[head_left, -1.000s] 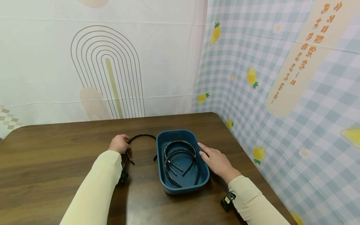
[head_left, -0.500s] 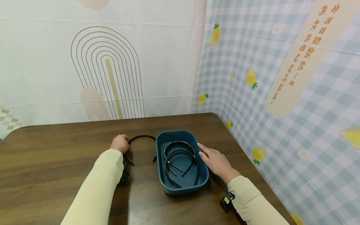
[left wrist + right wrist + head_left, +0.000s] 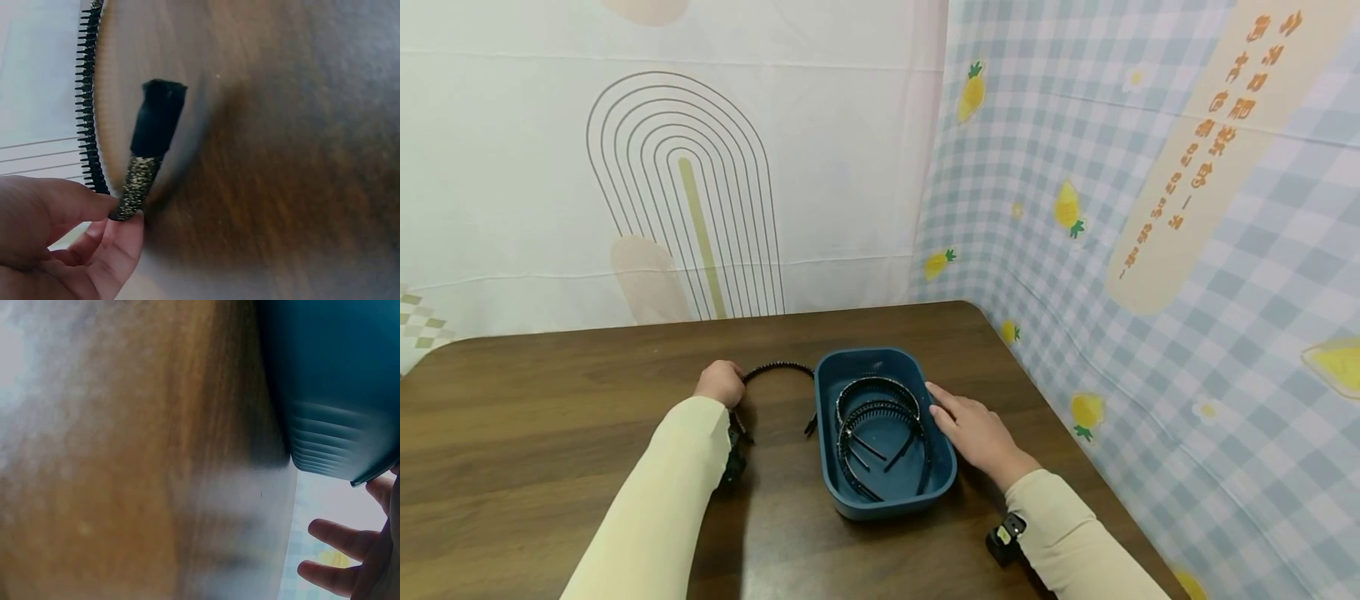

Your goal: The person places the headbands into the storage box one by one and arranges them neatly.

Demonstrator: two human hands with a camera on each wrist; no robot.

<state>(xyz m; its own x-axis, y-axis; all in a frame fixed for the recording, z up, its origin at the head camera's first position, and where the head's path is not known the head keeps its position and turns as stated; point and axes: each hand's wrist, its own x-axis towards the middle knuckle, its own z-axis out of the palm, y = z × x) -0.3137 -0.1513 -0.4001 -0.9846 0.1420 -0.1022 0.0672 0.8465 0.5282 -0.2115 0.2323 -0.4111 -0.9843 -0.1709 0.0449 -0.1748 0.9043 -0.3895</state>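
Note:
My left hand (image 3: 721, 384) pinches a dark toothed headband (image 3: 778, 365) between thumb and fingers, left of the blue bin. In the left wrist view the headband (image 3: 139, 181) has a glittery band, a black end and a row of comb-like teeth. Two dark headbands, a rear one (image 3: 877, 382) and a front one (image 3: 928, 450), lie overlapping in the blue bin (image 3: 891, 510). My right hand (image 3: 976, 429) rests on the bin's right rim. From the right wrist, its fingers (image 3: 340, 540) look spread and straight beside the bin's ridged wall (image 3: 325, 440).
The brown wooden table (image 3: 572, 417) carries the bin. A white cloth (image 3: 850, 167) with arch lines hangs behind it. On the right, close to the table edge, hangs a blue checked cloth (image 3: 1045, 275).
The held headband's near end has shifted slightly with a small turn of the left hand. The bin, the headbands in it and the right hand look unchanged.

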